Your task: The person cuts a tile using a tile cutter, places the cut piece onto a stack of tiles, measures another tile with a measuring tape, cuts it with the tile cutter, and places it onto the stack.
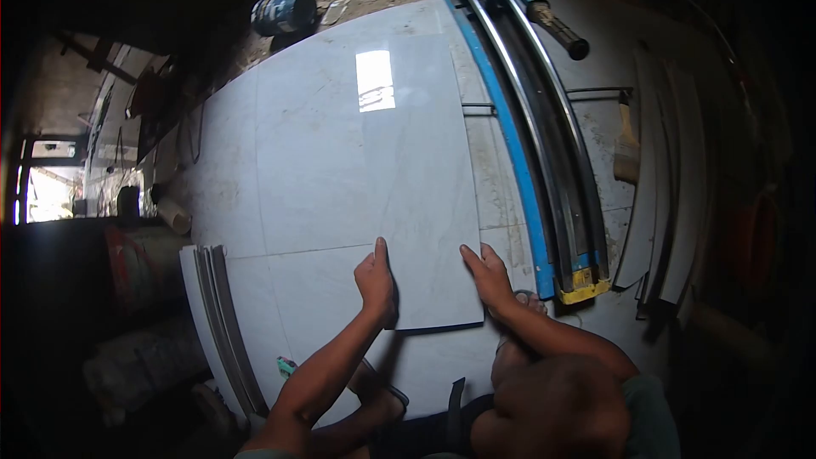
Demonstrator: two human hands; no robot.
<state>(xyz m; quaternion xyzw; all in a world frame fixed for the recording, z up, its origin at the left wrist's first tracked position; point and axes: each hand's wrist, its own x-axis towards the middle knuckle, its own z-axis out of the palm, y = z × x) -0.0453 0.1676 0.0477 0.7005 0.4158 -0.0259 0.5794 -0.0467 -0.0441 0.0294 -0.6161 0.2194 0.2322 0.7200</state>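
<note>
A long, glossy light-grey tile (421, 195) is held in front of me, its near edge slightly raised over the tiled floor. My left hand (375, 279) grips its left long edge near the bottom, thumb on top and fingers tucked under. On the opposite edge, my right hand (489, 275) clasps it the same way, thumb on the face. Light reflects brightly off the tile's far part. Just right of it lies a blue manual tile cutter (514, 144) with two chrome rails and a black-gripped handle (557, 30) at the far end.
Cut tile strips (223, 323) lie stacked at the left, with more strips (663, 187) at the right. A brush (627, 144) rests beside the cutter. A blue bucket (284, 14) lies beyond the tiled floor (314, 187). A green tool (286, 366) sits near my leg.
</note>
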